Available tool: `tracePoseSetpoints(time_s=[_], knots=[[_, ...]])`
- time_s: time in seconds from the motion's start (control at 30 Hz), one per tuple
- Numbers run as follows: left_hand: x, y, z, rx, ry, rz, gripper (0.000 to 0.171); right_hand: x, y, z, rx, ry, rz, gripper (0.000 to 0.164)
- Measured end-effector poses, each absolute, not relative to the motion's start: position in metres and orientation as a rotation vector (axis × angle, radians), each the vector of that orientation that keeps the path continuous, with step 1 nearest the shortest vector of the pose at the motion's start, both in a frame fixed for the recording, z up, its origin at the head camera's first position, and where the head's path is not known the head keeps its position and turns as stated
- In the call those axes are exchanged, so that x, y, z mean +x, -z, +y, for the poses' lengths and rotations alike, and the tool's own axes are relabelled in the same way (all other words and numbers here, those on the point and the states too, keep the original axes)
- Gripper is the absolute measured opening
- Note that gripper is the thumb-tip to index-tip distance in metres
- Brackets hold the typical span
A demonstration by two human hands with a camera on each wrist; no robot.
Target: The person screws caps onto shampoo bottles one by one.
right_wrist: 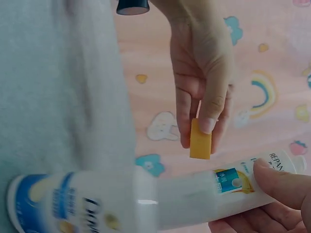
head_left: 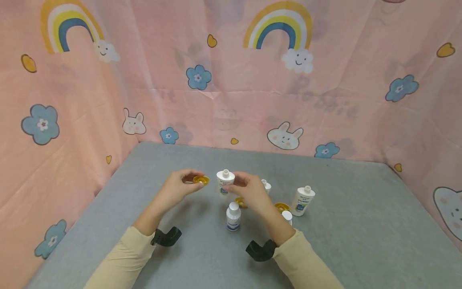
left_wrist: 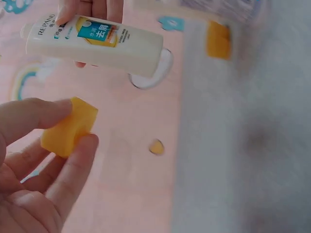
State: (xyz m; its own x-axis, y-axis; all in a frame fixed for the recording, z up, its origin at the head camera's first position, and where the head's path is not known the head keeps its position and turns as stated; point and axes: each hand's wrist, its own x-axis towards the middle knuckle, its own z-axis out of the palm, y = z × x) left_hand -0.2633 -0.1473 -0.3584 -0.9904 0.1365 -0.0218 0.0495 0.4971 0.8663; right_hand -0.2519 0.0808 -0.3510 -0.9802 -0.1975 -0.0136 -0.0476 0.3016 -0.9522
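My left hand (head_left: 175,185) pinches a yellow bottle cap (head_left: 201,180) between thumb and fingers, its hollow side facing up. In the left wrist view this cap (left_wrist: 73,127) looks smooth and blocky. Opposite it, my right hand (head_left: 252,190) grips a white shampoo bottle (head_left: 225,185) with a bare neck, raised and upright. Its printed label shows in the left wrist view, where the bottle (left_wrist: 138,51) lies sideways in the picture. A small gap separates cap and bottle. Below stands a small white bottle (head_left: 233,218) with a white cap, blue-printed in the right wrist view.
Another uncapped white bottle (head_left: 303,201) stands to the right. One more white bottle (head_left: 266,186) is partly behind my right hand. Yellow caps (head_left: 241,202) lie on the grey table (head_left: 202,257). My right forearm partly covers a white-capped bottle (head_left: 287,216). A pink curtain (head_left: 223,108) hangs behind.
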Motion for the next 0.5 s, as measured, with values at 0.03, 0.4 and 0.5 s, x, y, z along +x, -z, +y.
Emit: tracePoseSetpoints(time_s=[0.03, 0.4, 0.5], knots=[[-0.263, 0.355, -0.145, 0.165, -1.554, 2.622, 0.033, -0.25, 0.347, 0.084, -0.249, 1.784, 2.435, 0.036], [-0.256, 0.335, -0.123, 0.26, -1.801, 2.367, 0.036, -0.224, 0.319, 0.133, -0.265, 1.801, 2.509, 0.041], [-0.254, 0.333, -0.116, 0.297, -1.839, 2.297, 0.036, -0.218, 0.318, 0.141, -0.26, 1.778, 2.537, 0.04]])
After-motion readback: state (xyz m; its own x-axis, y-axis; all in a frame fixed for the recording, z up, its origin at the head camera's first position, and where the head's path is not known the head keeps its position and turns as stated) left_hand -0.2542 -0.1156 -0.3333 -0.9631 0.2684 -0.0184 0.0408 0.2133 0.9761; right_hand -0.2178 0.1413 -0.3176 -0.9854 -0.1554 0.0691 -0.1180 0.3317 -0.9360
